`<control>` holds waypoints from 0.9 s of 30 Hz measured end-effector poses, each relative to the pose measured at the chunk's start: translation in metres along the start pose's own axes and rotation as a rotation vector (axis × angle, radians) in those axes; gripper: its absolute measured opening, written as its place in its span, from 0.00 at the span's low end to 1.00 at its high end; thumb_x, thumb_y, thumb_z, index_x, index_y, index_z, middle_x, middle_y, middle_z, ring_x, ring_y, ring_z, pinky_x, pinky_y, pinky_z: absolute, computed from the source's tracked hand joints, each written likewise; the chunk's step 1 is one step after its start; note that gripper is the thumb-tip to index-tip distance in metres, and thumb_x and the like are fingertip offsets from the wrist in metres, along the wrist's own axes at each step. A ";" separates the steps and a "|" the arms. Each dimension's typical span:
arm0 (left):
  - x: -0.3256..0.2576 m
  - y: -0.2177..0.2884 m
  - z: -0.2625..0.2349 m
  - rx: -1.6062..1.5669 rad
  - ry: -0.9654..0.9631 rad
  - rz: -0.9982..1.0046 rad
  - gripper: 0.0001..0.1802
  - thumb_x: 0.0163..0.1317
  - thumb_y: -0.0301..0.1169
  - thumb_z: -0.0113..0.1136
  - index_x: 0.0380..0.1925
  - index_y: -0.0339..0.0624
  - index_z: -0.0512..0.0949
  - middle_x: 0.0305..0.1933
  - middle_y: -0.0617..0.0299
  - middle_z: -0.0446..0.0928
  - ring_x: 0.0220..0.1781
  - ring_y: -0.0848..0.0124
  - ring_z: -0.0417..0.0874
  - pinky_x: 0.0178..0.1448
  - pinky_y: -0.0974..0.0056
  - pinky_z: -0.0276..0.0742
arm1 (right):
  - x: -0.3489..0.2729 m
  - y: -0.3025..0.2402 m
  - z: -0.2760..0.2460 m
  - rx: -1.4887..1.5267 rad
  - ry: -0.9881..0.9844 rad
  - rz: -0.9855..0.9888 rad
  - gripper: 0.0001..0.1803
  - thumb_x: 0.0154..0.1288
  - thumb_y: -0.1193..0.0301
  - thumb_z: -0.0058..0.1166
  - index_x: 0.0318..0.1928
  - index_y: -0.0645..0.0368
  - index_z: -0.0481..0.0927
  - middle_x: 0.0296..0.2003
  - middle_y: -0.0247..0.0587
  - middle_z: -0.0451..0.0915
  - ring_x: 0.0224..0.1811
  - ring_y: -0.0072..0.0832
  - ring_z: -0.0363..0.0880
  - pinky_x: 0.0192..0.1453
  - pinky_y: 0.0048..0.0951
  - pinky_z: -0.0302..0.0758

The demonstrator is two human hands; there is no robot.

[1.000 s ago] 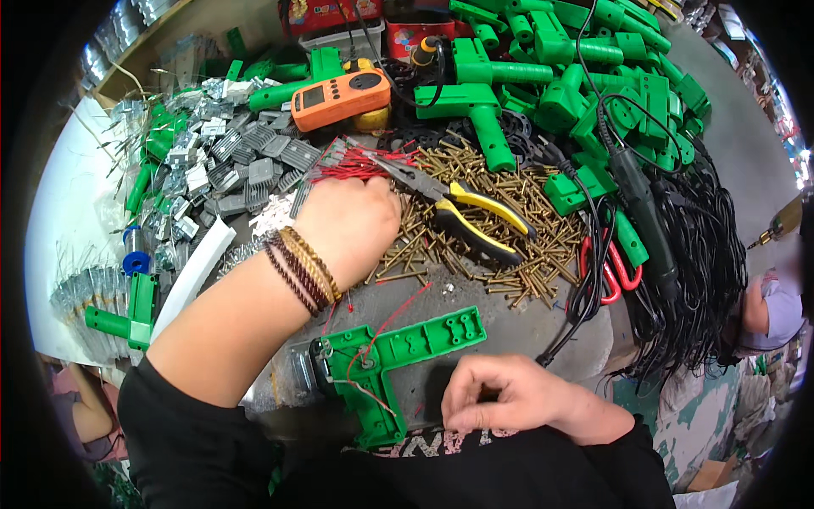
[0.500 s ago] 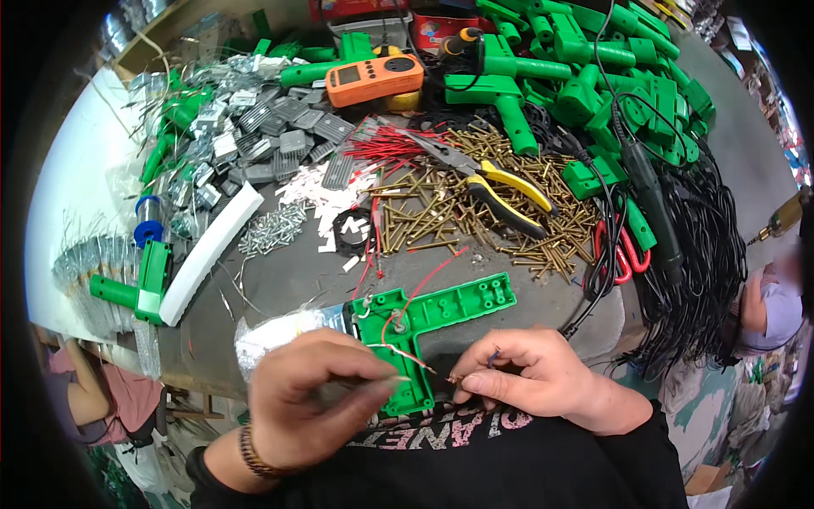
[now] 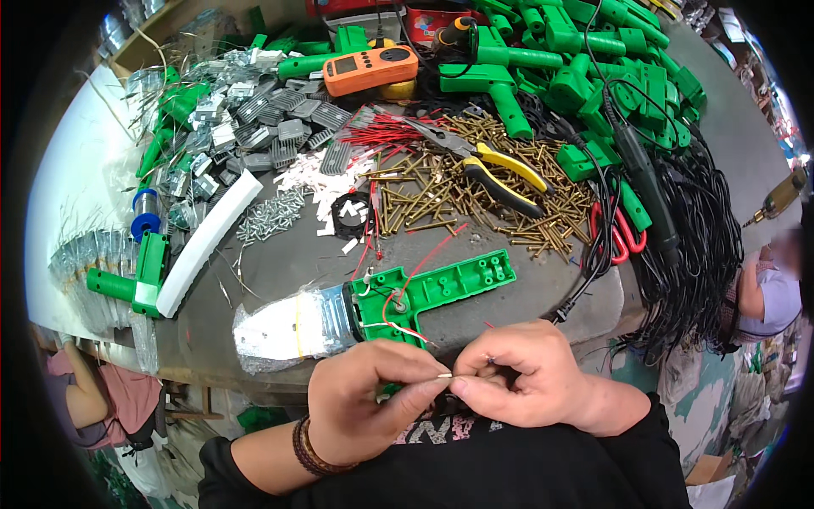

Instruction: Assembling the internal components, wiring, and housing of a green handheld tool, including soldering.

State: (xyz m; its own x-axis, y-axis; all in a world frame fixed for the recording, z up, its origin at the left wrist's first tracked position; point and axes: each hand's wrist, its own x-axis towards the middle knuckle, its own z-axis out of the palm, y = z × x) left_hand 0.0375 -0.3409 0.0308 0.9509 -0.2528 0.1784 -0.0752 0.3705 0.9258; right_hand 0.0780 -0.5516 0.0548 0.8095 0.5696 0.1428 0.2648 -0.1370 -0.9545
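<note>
In front of my chest, the fingertips of my left hand (image 3: 369,394) and right hand (image 3: 527,377) are pinched together and nearly touching. Between them shows a small pale piece (image 3: 445,376), too small to name surely. A dark blue bit (image 3: 491,361) of wire pokes out among my right fingers. Just beyond lies an open green plastic housing half (image 3: 462,293), its lower part hidden behind my left hand. A red wire (image 3: 405,297) and a white wire (image 3: 392,326) run across it. A part wrapped in clear plastic (image 3: 288,329) joins its left side.
Brass screws (image 3: 415,199), yellow-black pliers (image 3: 509,178) and an orange meter (image 3: 370,70) lie beyond. Green housings (image 3: 585,85) pile up at the back right. Black cords (image 3: 691,229) and red-handled scissors (image 3: 623,242) are at right. A white foam strip (image 3: 208,246) lies left.
My left hand has moved right and its fingertips now meet those of my right hand. The pale piece now shows between them. The wire ends over the housing are no longer beside my right fingers.
</note>
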 end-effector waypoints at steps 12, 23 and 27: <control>0.001 0.002 -0.007 -0.073 -0.073 -0.081 0.08 0.65 0.15 0.60 0.44 0.31 0.77 0.47 0.49 0.82 0.45 0.71 0.84 0.49 0.67 0.81 | -0.001 0.002 -0.009 -0.005 -0.031 -0.117 0.04 0.62 0.73 0.64 0.33 0.58 0.81 0.16 0.30 0.72 0.14 0.19 0.67 0.21 0.26 0.62; 0.008 0.015 -0.006 0.648 -0.098 0.131 0.09 0.55 0.16 0.69 0.35 0.37 0.82 0.38 0.56 0.85 0.37 0.66 0.87 0.41 0.66 0.83 | 0.005 0.006 -0.010 -0.280 0.010 -0.280 0.05 0.56 0.75 0.67 0.30 0.57 0.82 0.17 0.32 0.75 0.15 0.27 0.72 0.20 0.28 0.65; 0.009 0.016 -0.006 0.575 -0.119 0.070 0.09 0.54 0.15 0.70 0.34 0.36 0.82 0.38 0.55 0.85 0.38 0.65 0.88 0.40 0.65 0.84 | 0.004 0.008 -0.007 -0.251 -0.024 -0.280 0.06 0.56 0.75 0.68 0.31 0.58 0.82 0.18 0.33 0.76 0.16 0.28 0.73 0.21 0.30 0.67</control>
State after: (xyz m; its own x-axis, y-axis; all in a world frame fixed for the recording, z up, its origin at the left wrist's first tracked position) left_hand 0.0470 -0.3319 0.0451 0.9003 -0.3557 0.2507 -0.3184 -0.1457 0.9367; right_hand 0.0869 -0.5563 0.0498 0.6759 0.6315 0.3799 0.5966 -0.1661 -0.7852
